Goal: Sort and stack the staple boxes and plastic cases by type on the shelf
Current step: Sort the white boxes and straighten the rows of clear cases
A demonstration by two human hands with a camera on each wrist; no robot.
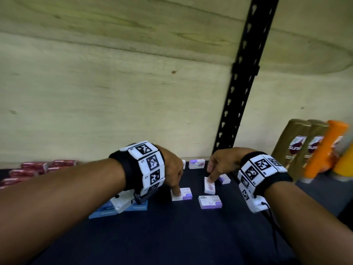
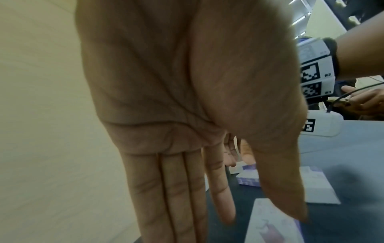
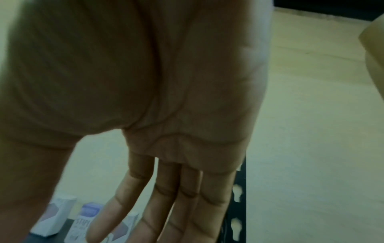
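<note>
Several white-and-purple staple boxes lie scattered on the dark shelf mat point(image 1: 172, 238). My left hand point(image 1: 174, 181) reaches down with straight fingers, and one fingertip touches the left end of a staple box point(image 1: 184, 194). My right hand point(image 1: 211, 174) presses a fingertip on a box turned lengthwise point(image 1: 210, 187). More boxes lie at the front point(image 1: 210, 202) and at the back point(image 1: 196, 163). Blue plastic cases point(image 1: 107, 210) sit under my left wrist. In the wrist views the left hand point(image 2: 224, 205) and right hand point(image 3: 166, 205) show flat palms holding nothing, with staple boxes point(image 2: 270, 228) point(image 3: 56, 217) below them.
Red boxes point(image 1: 38, 167) are piled at the far left of the shelf. A black perforated upright point(image 1: 240, 92) stands behind my right hand. Gold shampoo bottles point(image 1: 294, 148) and an orange bottle point(image 1: 324, 150) stand to the right. A plywood back panel point(image 1: 114, 83) closes the shelf.
</note>
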